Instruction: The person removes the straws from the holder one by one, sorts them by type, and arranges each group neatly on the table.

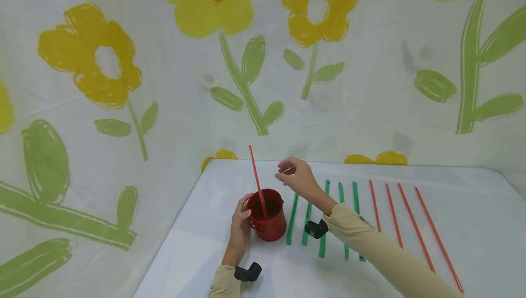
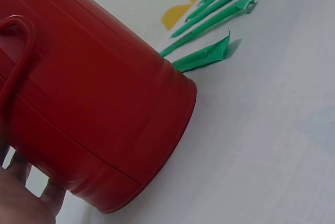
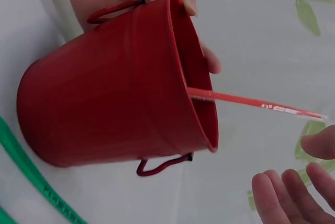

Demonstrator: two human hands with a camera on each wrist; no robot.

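Note:
A small red metal bucket (image 1: 268, 216) stands on the white table (image 1: 472, 206). One red straw (image 1: 257, 180) leans inside it, tip up to the left. My left hand (image 1: 240, 221) grips the bucket's rim on its left side; the thumb lies over the rim in the right wrist view, by the bucket (image 3: 115, 93). My right hand (image 1: 297, 175) hovers just above and right of the bucket, fingers loose, holding nothing. The straw (image 3: 251, 101) pokes out of the bucket mouth toward those fingers (image 3: 293, 192). The left wrist view is filled by the bucket's wall (image 2: 94, 103).
Several green straws (image 1: 324, 216) lie in a row right of the bucket, with several red straws (image 1: 415, 227) further right. Green straw ends (image 2: 209, 56) lie beside the bucket's base. Cloth walls with yellow flowers (image 1: 213, 1) enclose the table's back and left.

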